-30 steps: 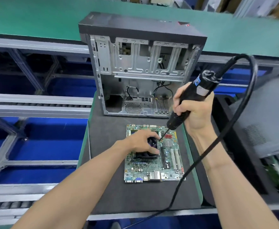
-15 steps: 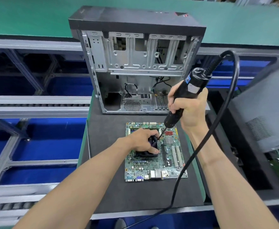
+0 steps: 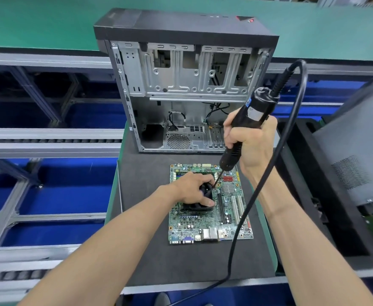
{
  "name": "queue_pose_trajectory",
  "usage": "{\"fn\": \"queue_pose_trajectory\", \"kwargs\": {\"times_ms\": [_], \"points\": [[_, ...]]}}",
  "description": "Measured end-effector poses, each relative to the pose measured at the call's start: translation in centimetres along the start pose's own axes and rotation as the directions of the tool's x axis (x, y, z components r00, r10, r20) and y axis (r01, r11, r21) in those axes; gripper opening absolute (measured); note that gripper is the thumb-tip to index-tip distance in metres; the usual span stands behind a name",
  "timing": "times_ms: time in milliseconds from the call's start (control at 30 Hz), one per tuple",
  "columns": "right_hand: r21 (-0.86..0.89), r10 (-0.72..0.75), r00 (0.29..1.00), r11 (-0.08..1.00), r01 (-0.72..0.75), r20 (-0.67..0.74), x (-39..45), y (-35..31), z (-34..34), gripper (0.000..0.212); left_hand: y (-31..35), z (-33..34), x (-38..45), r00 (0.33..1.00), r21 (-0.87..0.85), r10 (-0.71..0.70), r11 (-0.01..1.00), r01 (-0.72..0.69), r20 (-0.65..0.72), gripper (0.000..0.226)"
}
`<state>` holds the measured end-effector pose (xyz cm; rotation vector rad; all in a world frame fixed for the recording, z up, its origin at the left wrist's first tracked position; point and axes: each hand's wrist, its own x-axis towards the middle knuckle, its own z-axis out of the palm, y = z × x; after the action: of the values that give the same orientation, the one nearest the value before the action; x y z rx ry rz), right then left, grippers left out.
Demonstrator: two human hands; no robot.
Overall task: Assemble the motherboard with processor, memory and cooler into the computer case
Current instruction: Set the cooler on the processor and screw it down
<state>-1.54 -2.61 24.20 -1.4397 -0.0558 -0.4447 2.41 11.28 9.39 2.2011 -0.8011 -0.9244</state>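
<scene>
While the cooler is being fastened, the scene from the head camera reads as follows.

Step in hand: judged from the layout, screwing the cooler [image 3: 195, 198] down onto the motherboard [image 3: 212, 224]; the board is not yet in the computer case [image 3: 185, 91].

Left hand [image 3: 192, 188]: fingers curled over the top of the cooler's fan, grasping it and holding it down.

Right hand [image 3: 250, 143]: clenched round the body of the electric screwdriver [image 3: 239, 138], whose bit tip [image 3: 214, 185] meets the cooler's far right corner, just beside the left index finger.

Motherboard position: flat on the dark mat [image 3: 145, 217], just in front of the open case and apart from it.

Motherboard axis: long side runs away from the person toward the case; the port block, with its blue VGA connector [image 3: 187, 239], faces the person.

Screwdriver axis: tilted, top leaning up and to the right, cable [image 3: 269, 164] looping over and down past the right forearm.

Case: upright, open side facing the person, interior bare except for a few loose wires.

Next move calls for: keeping the bit square on the screw head, the left hand steadying the cooler, then likely the remaining corners; whether this screw is seated cannot be told.
</scene>
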Motion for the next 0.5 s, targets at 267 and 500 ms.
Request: {"fn": "queue_pose_trajectory", "kwargs": {"times_ms": [267, 500], "points": [[0.092, 0.098, 0.932, 0.986, -0.138, 0.349, 1.5, 0.3, -1.5, 0.037, 0.1, -0.1, 0.0, 1.000, 0.061, -0.005, 0.998, 0.005, 0.013, 0.043], [0.024, -0.028, 0.999, 0.999, 0.027, 0.039, 0.7, 1.4, -0.4, 0.030, 0.4, -0.3, -0.1, 0.998, 0.101, -0.037, 0.994, 0.031, 0.056, 0.046]]}}
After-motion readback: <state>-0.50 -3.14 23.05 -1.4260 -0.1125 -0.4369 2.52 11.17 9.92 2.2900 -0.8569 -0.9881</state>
